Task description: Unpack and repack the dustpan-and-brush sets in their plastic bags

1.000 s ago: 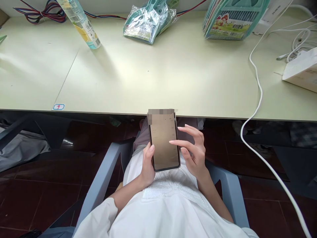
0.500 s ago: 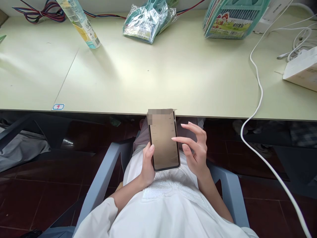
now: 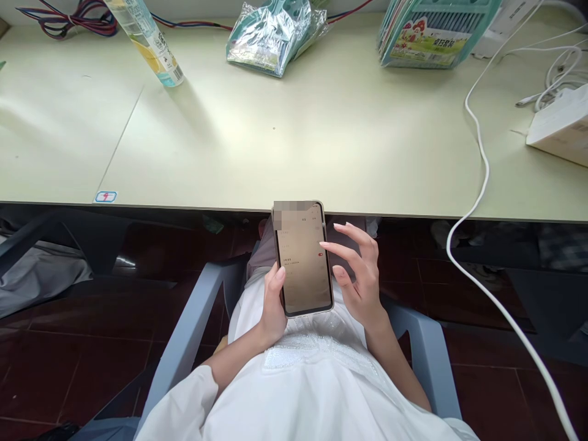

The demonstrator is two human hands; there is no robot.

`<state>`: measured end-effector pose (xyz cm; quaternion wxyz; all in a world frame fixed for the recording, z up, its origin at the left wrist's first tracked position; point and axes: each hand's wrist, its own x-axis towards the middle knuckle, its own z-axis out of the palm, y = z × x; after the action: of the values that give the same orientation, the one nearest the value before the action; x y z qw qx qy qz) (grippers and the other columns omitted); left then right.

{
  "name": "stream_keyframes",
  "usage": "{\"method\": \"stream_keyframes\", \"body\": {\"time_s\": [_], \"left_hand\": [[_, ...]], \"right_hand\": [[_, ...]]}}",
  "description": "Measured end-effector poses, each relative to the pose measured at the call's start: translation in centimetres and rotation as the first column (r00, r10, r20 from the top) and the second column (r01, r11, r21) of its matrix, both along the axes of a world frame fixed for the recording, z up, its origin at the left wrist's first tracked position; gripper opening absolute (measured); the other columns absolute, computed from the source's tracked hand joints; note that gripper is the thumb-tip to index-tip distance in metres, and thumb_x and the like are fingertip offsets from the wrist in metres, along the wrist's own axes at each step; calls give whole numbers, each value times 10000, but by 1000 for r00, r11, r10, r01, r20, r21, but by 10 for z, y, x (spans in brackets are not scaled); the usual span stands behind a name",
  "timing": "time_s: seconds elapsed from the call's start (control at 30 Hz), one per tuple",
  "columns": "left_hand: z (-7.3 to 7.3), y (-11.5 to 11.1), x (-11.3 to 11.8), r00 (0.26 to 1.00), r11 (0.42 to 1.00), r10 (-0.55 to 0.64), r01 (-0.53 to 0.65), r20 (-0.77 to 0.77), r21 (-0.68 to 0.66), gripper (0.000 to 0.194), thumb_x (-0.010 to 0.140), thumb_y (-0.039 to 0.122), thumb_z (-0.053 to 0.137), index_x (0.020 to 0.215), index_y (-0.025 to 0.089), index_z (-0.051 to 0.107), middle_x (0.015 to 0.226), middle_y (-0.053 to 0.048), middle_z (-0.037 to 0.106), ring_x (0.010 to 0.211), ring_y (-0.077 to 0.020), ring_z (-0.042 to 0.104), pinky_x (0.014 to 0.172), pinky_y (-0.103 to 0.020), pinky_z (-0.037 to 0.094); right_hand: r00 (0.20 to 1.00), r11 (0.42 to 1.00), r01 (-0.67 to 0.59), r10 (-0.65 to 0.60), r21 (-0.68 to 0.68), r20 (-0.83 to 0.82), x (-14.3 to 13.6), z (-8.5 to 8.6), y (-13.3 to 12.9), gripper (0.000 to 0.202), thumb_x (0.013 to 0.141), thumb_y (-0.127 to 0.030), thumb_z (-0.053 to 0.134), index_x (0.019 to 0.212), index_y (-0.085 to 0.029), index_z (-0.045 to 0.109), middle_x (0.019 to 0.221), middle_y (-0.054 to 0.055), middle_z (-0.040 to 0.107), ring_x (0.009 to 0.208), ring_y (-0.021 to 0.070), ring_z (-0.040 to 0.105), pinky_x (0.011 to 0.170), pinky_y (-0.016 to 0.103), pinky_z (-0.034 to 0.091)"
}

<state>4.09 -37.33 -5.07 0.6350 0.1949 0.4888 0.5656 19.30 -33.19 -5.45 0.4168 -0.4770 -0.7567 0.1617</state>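
Note:
A smartphone [image 3: 304,275] with a dim brownish screen is held upright over my lap, just below the table's front edge. My left hand [image 3: 274,300] grips it at the lower left, thumb along the side and the other fingers hidden behind. On the screen a small red toggle shows near the right edge, beside a row of dark text too small to read. My right hand [image 3: 362,275] is on the phone's right with fingers spread and slightly bent. Its index fingertip is over the screen's right edge, close to the toggle; whether it touches the glass I cannot tell.
On the pale table [image 3: 321,153] stand a tall printed can [image 3: 154,49], a plastic-wrapped dustpan set [image 3: 275,43] and more teal dustpan sets [image 3: 436,37]. A white cable [image 3: 482,159] hangs over the edge at right, near a white box [image 3: 560,125]. Chair armrests [image 3: 193,324] flank me.
My right index fingertip has moved slightly up. A red toggle and a darker text row have appeared on the screen. My left hand keeps its hold on the smartphone.

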Motion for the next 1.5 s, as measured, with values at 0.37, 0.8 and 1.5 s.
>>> {"method": "stream_keyframes", "body": {"time_s": [0.37, 0.8, 1.5], "left_hand": [[0, 0, 0, 1000, 1000, 8, -8, -2, -12, 332, 863, 456, 531, 962, 169, 666, 1026, -59, 699, 1002, -232, 628, 866, -324, 481], [-1, 1, -1, 999, 1000, 21, -21, 25, -11, 297, 850, 452, 560, 887, 174, 661, 928, -41, 702, 935, -217, 643, 832, -313, 488], [1, -2, -4, 997, 997, -75, 75, -17, 5, 352, 877, 468, 540, 1017, 174, 674, 1055, -67, 700, 1031, -246, 618, 855, -328, 483]], "right_hand": [[999, 999, -39, 39, 3, 14, -3, 1, 0, 313, 983, -345, 371, 1125, -300, 646, 1350, 44, 510, 1332, 281, 415, 1089, 514, 362], [987, 996, -84, 80, -22, -141, 0, 7, 0, 406, 984, -376, 333, 903, -272, 717, 1260, 46, 558, 1284, 277, 459, 1061, 512, 402], [989, 995, 36, -23, 88, -144, -8, 15, 33, 353, 932, -247, 490, 1279, -312, 517, 1362, 76, 485, 1294, 257, 476, 1027, 500, 458]]}}
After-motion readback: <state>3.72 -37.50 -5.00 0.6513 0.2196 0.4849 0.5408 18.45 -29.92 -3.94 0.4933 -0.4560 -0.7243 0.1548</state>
